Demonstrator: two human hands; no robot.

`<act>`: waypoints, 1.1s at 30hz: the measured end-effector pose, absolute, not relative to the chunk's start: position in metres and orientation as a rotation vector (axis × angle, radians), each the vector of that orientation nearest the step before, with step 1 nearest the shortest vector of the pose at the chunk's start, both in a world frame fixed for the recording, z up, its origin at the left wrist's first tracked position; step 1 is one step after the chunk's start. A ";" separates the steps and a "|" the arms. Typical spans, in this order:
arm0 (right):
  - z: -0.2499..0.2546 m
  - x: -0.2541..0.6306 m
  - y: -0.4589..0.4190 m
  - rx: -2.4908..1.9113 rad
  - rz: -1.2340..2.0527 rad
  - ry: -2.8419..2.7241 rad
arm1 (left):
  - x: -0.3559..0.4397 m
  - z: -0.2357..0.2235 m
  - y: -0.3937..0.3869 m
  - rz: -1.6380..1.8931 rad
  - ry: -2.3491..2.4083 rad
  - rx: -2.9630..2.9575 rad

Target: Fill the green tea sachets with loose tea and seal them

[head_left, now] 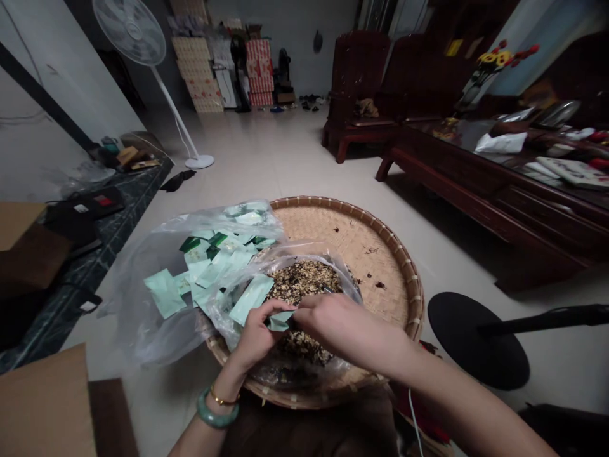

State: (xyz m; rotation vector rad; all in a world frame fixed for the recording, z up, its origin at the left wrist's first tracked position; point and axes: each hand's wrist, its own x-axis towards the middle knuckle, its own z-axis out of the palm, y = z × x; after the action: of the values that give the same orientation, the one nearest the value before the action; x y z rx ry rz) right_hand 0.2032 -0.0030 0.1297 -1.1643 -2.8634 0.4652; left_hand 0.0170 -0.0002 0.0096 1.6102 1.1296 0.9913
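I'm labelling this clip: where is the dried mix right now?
In the head view, the dried mix lies in a clear bag on the round tray, right of the green packets.

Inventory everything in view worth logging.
tray: one, tan, centre
large bags: two, clear, tray and left
dried flakes: heap, cream and black, tray bag
sachets: many, pale green, mostly left bag
fan: one, white, back left
cartons: stacks, cream and red, back wall
seats: two visible, dark, back right
low table: one, maroon, right
flowers: several, red and yellow, upper right
stand: one, black, right
cardboard: several, brown, left
left hand: one, bare, on sachet
right hand: one, bare, at sachet
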 end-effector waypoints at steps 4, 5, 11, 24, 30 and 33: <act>0.125 0.190 -0.012 -1.254 0.335 -2.944 | 0.018 0.009 -0.002 1.011 1.142 1.665; 0.123 0.187 -0.012 -1.272 0.325 -2.945 | 0.018 0.010 -0.003 1.003 1.148 1.671; 0.116 0.182 0.001 -1.396 0.353 -2.909 | 0.019 0.011 -0.004 0.982 1.170 1.638; 0.110 0.216 0.049 -1.357 0.667 -2.310 | 0.022 0.007 0.011 0.994 1.250 1.298; 0.106 0.219 0.040 -1.157 0.589 -2.261 | 0.028 0.002 0.008 1.033 1.179 1.132; 0.102 0.213 0.034 -1.109 0.700 -2.377 | 0.030 0.002 0.005 1.017 1.191 1.185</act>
State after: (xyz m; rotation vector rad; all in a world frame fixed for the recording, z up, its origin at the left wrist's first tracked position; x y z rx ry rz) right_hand 0.2131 0.0337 0.1021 -1.1092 -2.3766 0.7002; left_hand 0.0305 0.0051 0.0021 1.1846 1.1910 1.0173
